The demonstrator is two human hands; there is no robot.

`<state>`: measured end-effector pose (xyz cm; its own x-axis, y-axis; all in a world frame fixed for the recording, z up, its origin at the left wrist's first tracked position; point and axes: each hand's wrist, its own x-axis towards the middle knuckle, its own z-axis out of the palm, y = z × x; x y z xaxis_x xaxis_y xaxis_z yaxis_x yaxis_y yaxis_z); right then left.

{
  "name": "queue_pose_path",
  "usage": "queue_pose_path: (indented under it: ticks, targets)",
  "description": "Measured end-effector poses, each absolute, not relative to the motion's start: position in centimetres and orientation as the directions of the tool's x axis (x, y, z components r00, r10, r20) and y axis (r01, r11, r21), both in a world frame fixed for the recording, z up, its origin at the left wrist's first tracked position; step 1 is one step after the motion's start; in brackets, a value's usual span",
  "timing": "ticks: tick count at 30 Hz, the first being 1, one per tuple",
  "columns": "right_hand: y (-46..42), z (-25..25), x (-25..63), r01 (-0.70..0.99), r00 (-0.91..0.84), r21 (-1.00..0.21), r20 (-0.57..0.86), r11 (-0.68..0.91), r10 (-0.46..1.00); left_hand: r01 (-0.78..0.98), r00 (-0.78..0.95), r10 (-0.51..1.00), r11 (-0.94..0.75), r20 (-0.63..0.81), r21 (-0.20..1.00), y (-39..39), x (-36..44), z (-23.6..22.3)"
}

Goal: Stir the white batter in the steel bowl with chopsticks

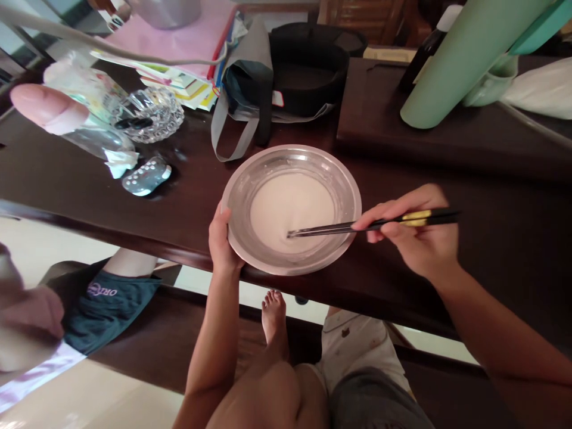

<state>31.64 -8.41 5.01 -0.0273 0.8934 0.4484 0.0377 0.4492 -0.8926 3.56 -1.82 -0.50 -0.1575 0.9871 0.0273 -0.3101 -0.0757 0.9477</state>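
Note:
A round metal bowl (348, 179) stands at the front edge of the dark wooden table, holding a smooth whitish batter (292, 202). My left hand (222, 241) grips the bowl's left rim, thumb on top and fingers hidden beneath. In my right hand (415, 229) is a pair of black chopsticks (330, 228) with gold bands, held nearly level across the bowl's right rim. Their tips dip into the batter near its middle, where faint swirls show.
Behind the bowl lie a grey bag (248, 65) and a black case (308, 71). A remote control (146, 176) and a glass dish (163, 116) sit left. A green cylinder (465, 65) stands back right. Another person's leg in dark shorts (111, 304) is at left.

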Motion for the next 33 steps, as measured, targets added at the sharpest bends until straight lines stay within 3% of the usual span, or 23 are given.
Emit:
queue_pose_path:
  ticks: [2, 7, 13, 18, 20, 23, 25, 28, 30, 33]
  targets:
    - [-8.5, 4.75, 31.56, 0.085, -0.081, -0.9, 0.422, 0.428, 0.903, -0.305, -0.159, 0.987, -0.079, 0.031, 0.949, -1.8, 3.54, -0.53]
    - [-8.51, 4.82, 32.05, 0.182, 0.127, -0.86, 0.501, 0.476, 0.856, -0.289, -0.166, 0.986, -0.076, 0.028, 0.954, -1.79, 3.48, -0.72]
    - [-8.67, 5.36, 32.0, 0.291, -0.136, -0.829, 0.458, 0.477, 0.879, -0.338, -0.154, 0.988, -0.072, 0.021, 0.939, -1.75, 3.54, -0.56]
    - [-8.56, 5.62, 32.22, 0.199, 0.139, -0.849, 0.519, 0.489, 0.844, -0.306, -0.164, 0.986, -0.068, 0.018, 0.949, -1.77, 3.61, -0.48]
    - [-8.58, 5.59, 32.09, 0.162, 0.039, -0.871, 0.476, 0.464, 0.879, -0.305, -0.163, 0.986, -0.071, 0.022, 0.95, -1.77, 3.57, -0.53]
    - [-8.55, 5.43, 31.9, 0.276, -0.082, -0.84, 0.464, 0.467, 0.882, -0.305, -0.16, 0.987, -0.071, 0.023, 0.95, -1.76, 3.54, -0.59]
    - [-8.46, 5.33, 32.0, 0.34, 0.021, -0.795, 0.54, 0.502, 0.841, -0.307, -0.157, 0.987, -0.071, 0.023, 0.949, -1.75, 3.53, -0.61]
    - [-8.4, 5.27, 32.23, 0.271, 0.129, -0.818, 0.553, 0.507, 0.823, -0.316, -0.156, 0.988, -0.07, 0.021, 0.946, -1.75, 3.56, -0.58]
    - [-8.43, 5.31, 32.22, 0.226, 0.004, -0.85, 0.49, 0.477, 0.872, -0.317, -0.158, 0.987, -0.069, 0.019, 0.946, -1.75, 3.6, -0.52]
    - [-8.44, 5.39, 32.08, 0.303, -0.125, -0.831, 0.45, 0.466, 0.884, -0.311, -0.157, 0.987, -0.07, 0.021, 0.948, -1.77, 3.66, -0.43]
